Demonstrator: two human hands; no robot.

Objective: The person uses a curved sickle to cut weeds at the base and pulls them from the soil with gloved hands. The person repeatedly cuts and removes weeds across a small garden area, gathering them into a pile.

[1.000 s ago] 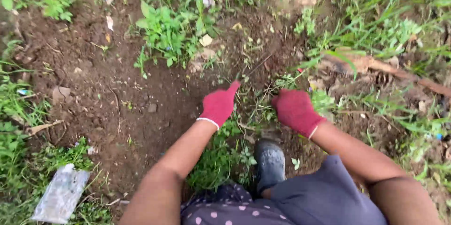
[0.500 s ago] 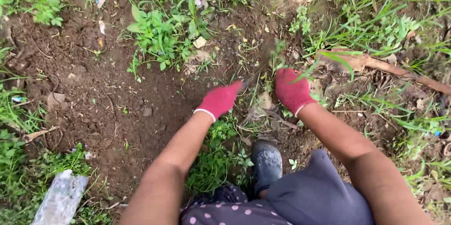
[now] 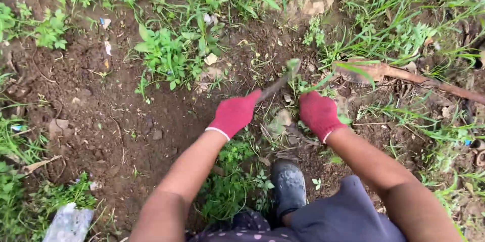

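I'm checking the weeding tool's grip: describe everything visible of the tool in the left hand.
The tool is a thin, dark, blurred rod or blade, slanting up and to the right from the left hand, whose red knit glove closes round its lower end. Its far tip reaches green weed leaves over bare brown soil. Its material and exact shape cannot be told.

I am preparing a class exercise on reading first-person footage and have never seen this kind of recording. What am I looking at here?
The picture comes from a camera worn on a person's head, looking down at their own arms. Both hands wear red gloves. The left hand grips a thin dark tool handle angled into the weeds. The right hand presses down on a clump of grass. Below is a dark boot. Around lie bare soil, a brown stick and a clear plastic wrapper.
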